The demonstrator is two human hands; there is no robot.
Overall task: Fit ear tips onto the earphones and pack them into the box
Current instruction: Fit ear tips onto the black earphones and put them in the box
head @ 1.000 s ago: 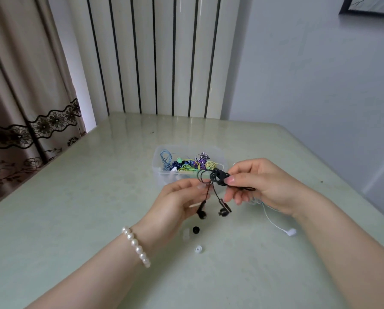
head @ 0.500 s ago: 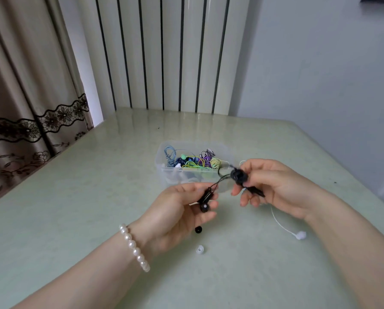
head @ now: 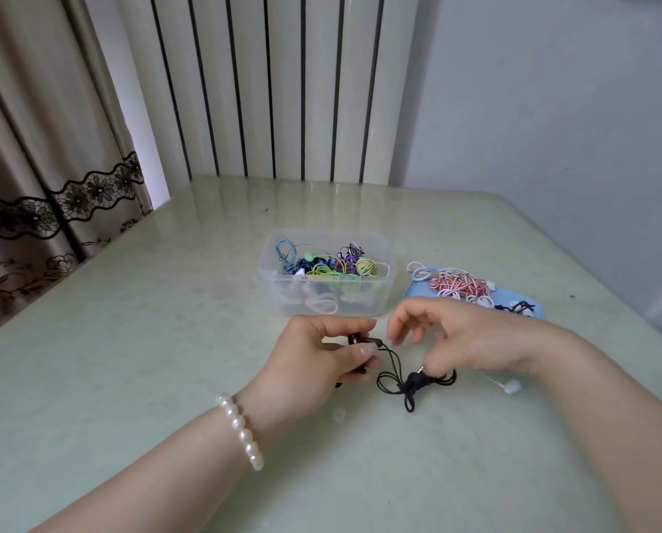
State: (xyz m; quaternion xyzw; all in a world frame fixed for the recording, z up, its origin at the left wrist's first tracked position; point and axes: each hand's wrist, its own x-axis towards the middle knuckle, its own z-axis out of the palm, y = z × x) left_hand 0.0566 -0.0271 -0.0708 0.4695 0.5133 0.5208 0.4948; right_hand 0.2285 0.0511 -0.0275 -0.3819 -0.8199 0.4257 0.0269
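Observation:
My left hand (head: 321,359) pinches the two black earbuds (head: 360,340) between thumb and fingers. Their black cable runs right to a coiled bundle (head: 414,384) lying on the table, its plug poking out just below my right thumb. My right hand (head: 467,340) hovers over that bundle with fingers spread and relaxed, gripping nothing. A translucent white ear tip (head: 339,415) lies on the table below my left hand. A small black ear tip (head: 338,385) peeks out under that hand. The clear plastic box (head: 275,298) stands behind, filled with several coloured earphones.
A blue lid (head: 537,307) right of the box carries red-and-white earphones (head: 458,284) and other tangled sets. A white earbud (head: 512,386) lies by my right wrist. The pale green table (head: 129,340) meets a curtain on the left and a wall on the right.
My right hand has let the coiled black bundle down onto the table and opened above it. My left hand keeps the earbuds. The view has dropped, showing the blue lid.

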